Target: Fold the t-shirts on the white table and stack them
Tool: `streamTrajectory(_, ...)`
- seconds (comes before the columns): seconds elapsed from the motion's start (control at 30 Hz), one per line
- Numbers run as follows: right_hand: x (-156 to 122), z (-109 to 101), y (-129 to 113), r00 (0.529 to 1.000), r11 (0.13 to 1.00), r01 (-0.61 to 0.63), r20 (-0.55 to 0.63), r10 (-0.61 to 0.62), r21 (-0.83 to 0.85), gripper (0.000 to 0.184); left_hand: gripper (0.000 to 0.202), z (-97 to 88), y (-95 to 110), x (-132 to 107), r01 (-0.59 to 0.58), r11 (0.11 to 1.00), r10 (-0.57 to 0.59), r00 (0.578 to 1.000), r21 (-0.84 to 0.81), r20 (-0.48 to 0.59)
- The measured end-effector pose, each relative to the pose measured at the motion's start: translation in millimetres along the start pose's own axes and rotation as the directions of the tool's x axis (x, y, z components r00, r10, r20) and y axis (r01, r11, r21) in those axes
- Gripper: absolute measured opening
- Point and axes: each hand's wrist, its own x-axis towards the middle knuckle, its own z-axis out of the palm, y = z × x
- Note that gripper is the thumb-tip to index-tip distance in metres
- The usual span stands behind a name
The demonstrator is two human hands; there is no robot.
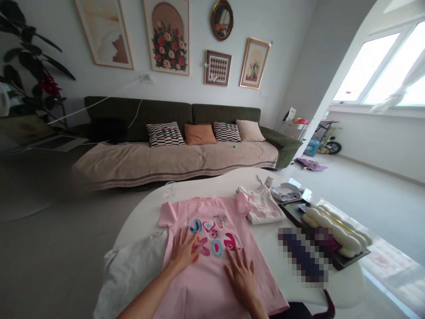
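A pink T-shirt [212,279] with colourful printed letters and shapes lies spread on the white table, its neck toward the sofa. My left hand [182,251] rests flat on the shirt at the left of the print, fingers apart. Lower right of the print, my right hand [241,272] also lies flat on the fabric with its fingers spread. Neither hand grips anything. Beside the shirt's left edge is a crumpled pale grey-white garment [136,270]. A folded white shirt with pink print [264,204] lies by the right sleeve.
The white table [139,221] also bears a clear cup [170,188], a dark tray [341,262] with a cream puffy tissue box [335,226], and a blurred-out dark object [302,254] at the right. Beyond stands a green sofa [226,113] with several cushions.
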Motion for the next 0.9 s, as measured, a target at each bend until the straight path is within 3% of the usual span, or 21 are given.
streamTrajectory(0.17,2.9,5.2,16.0,0.999,0.999,0.04,-0.022,-0.04,0.012,0.053,0.059,17.1,-11.2,-4.2,0.005,0.999,0.0,0.994,0.048,-0.107)
streamTrajectory(0.3,5.2,6.1,14.3,0.999,1.0,0.026,-0.039,-0.026,0.002,0.052,0.058,5.6,-8.1,3.5,0.001,0.999,-0.001,1.0,0.046,-0.001)
streamTrajectory(0.4,6.4,6.7,12.3,0.999,1.0,0.017,-0.042,-0.017,0.0,0.052,0.052,-7.6,-2.0,27.1,-0.026,0.999,0.023,0.998,0.04,0.055)
streamTrajectory(0.53,13.5,12.1,15.5,1.0,1.0,0.002,-0.008,-0.002,-0.017,0.052,0.052,-16.0,10.3,76.6,-0.085,0.996,0.085,0.996,0.023,-0.02)
streamTrajectory(0.63,22.2,23.3,20.8,0.999,0.999,-0.015,0.029,0.017,-0.051,0.053,0.056,-11.7,9.4,106.9,-0.01,1.0,0.01,1.0,0.0,-0.018)
streamTrajectory(0.8,26.8,44.9,30.0,0.999,0.996,-0.041,-0.028,0.039,-0.077,0.051,0.053,10.6,-9.8,120.4,0.08,0.997,-0.081,0.984,-0.014,-0.161)
streamTrajectory(0.9,30.8,38.9,27.2,0.996,0.996,-0.087,-0.018,0.087,-0.024,0.049,0.057,18.3,-15.2,121.0,0.057,0.998,-0.056,0.98,-0.005,-0.193)
